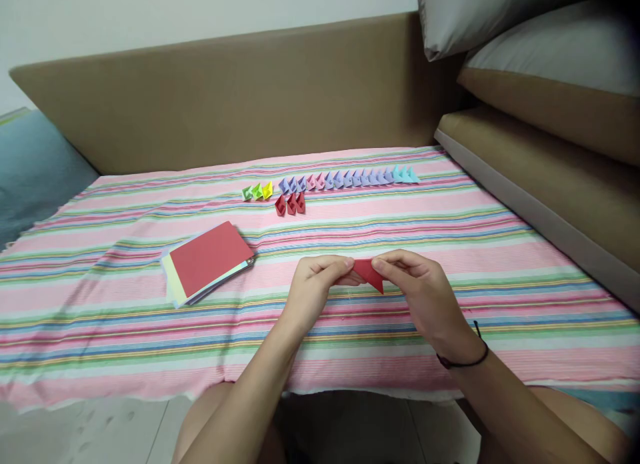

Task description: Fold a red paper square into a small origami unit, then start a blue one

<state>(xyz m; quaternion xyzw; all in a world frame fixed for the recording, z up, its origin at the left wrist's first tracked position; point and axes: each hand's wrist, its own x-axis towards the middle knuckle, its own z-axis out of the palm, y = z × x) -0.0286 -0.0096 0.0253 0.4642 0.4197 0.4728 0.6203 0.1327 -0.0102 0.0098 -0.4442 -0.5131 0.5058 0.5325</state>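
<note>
A small folded piece of red paper (369,273) is held up between my two hands, above the striped cloth. My left hand (320,277) pinches its left end between thumb and fingers. At its upper right side, my right hand (415,284) grips it the same way, and a pointed corner hangs down between the hands. Some of the paper is hidden behind the fingers. Farther back stand three folded red paper boats (291,205). Left of my hands lies a stack of coloured sheets with a red sheet (213,257) on top.
A long row of purple, pink and light blue folded paper boats (356,179) runs along the back. Green and yellow ones (257,192) sit at its left. Beyond the striped cloth (125,264) rises a brown backrest (240,97); cushions (555,84) are piled at right.
</note>
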